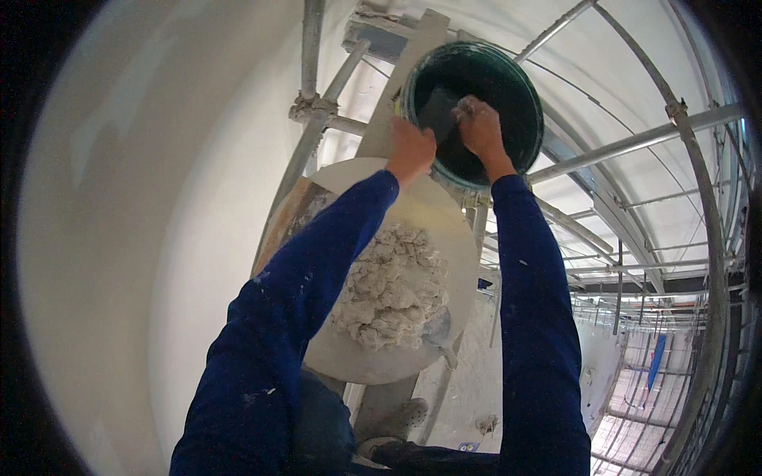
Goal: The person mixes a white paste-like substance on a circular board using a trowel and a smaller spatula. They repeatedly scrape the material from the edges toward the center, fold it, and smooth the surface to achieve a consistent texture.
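A dark green bucket (528, 103) stands tilted toward me beyond a round pale board. My left hand (413, 151) is closed at the bucket's near left rim, gripping it. Inside the bucket's mouth, my right hand (481, 131) is closed in a fist, its fingers smeared with pale paste. Beside that fist shows a flat grey blade (436, 115); its handle seems hidden in the fingers. On the round board (373, 366), below my forearms, sits a lumpy heap of greyish-white plaster (397, 285). A small trowel (436, 327) lies at the heap's near right edge.
Metal scaffold tubes (635, 143) cross at the right, with another upright tube (313, 47) at the far left. A smooth pale wall (119, 238) curves along my left. A plank (389, 404) runs beneath the board, near my shoes. A drop shows between the tubes at right.
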The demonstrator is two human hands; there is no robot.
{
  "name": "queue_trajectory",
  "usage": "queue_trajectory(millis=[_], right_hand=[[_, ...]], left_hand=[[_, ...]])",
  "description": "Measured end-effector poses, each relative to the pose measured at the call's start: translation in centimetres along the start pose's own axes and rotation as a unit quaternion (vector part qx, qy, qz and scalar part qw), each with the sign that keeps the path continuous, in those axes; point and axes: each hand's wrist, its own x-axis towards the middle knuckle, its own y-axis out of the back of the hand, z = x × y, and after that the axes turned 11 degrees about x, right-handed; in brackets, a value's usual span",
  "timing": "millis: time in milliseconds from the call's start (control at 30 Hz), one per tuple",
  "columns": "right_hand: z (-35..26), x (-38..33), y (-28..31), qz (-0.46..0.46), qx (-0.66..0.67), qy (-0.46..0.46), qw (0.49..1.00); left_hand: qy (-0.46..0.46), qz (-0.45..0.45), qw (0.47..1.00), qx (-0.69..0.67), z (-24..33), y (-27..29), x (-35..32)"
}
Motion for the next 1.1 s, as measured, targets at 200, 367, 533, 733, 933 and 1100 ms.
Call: queue_trajectory(millis=[200,367,533,733,933,1100], right_hand=[[-4.0,2.9,11.8,0.047,-0.263,0.215,0.939],[-8.5,-1.7,20.4,0.061,-0.093,0.067,0.992],[-12.7,-11.4,26.1,0.038,0.025,-0.148,0.988],[-17.2,-19.1,25.7,-0.058,0.112,-0.208,0.97],[-19.4,-24.0,21.4,-0.152,0.172,-0.159,0.96],[-20.7,-28.7,19.3,-0.258,0.193,-0.177,0.93]], left_hand=[[0.021,0.099,0.965,-0.242,-4.1,-0.6,7.8],[0.076,0.073,0.919,-0.38,-4.3,-0.3,10.8],[0.165,-0.03,0.854,-0.493,-1.4,3.0,9.8],[0.089,-0.04,0.898,-0.429,-3.1,3.4,9.7],[-0.117,-0.09,0.983,-0.113,-9.8,4.2,13.4],[0.114,-0.185,0.904,-0.369,-3.2,4.8,3.2]])
